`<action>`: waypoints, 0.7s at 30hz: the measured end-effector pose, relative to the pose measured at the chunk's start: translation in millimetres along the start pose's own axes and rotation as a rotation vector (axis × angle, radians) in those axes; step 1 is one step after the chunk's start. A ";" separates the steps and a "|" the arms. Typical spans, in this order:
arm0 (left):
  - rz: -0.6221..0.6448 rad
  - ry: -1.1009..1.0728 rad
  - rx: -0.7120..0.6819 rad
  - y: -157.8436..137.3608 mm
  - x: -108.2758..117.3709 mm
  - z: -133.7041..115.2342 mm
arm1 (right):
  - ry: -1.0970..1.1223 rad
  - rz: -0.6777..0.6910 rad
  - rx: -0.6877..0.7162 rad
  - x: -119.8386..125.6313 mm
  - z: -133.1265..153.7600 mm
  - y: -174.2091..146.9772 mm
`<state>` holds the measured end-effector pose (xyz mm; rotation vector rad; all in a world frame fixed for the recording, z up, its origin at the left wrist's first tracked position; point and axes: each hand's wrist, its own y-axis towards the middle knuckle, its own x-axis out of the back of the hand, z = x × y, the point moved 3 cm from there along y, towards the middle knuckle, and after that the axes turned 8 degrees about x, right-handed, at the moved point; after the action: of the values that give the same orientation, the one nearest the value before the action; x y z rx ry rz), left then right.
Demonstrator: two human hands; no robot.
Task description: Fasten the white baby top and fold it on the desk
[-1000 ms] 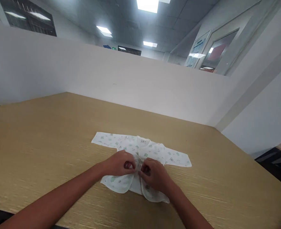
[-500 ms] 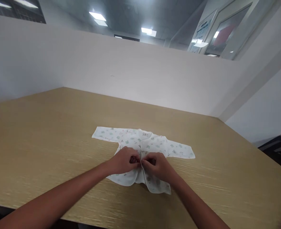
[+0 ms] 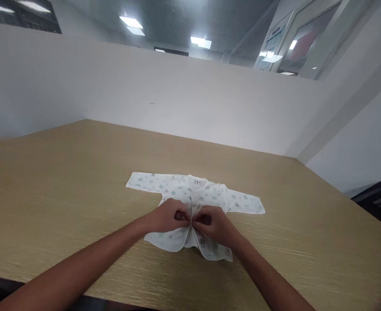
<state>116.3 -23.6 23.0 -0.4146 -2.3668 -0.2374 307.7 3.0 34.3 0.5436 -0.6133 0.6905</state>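
A small white baby shirt [image 3: 211, 193] with a pale printed pattern lies spread on the table, its sleeves stretched out to both sides and its neckline away from me. My left hand [image 3: 172, 216] pinches the left front edge at the middle of the chest. Opposite it, my right hand [image 3: 211, 221] pinches the right front edge, and the fingertips of both hands nearly meet. Below them the two front panels part, and the lower hem is slightly raised. Any fastener between the fingers is hidden.
The wood-toned table [image 3: 80, 168] reaches back to a white partition wall [image 3: 190, 99]. Glass above the wall shows ceiling lights and a door frame. A dark object [image 3: 378, 203] stands beyond the table's right edge.
Both hands stay at the shirt's front opening with almost no movement. The front edges between the fingers appear drawn slightly closer together.
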 end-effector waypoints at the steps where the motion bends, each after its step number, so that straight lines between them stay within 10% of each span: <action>1: -0.014 0.010 -0.004 0.7 -0.7 0.6 | 0.007 0.000 0.001 -0.1 0.4 0.1; 8: -0.199 0.193 -0.037 -1.8 -8.2 -7.8 | -0.079 0.004 0.012 0.1 -0.3 0.0; 21: -0.179 0.197 -0.066 -3.6 -7.6 -12.0 | -0.100 0.052 0.006 -0.5 2.1 -0.1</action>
<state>127.7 -32.1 26.4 -0.1995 -2.2072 -0.4216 306.7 1.4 35.5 0.5714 -0.7209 0.7173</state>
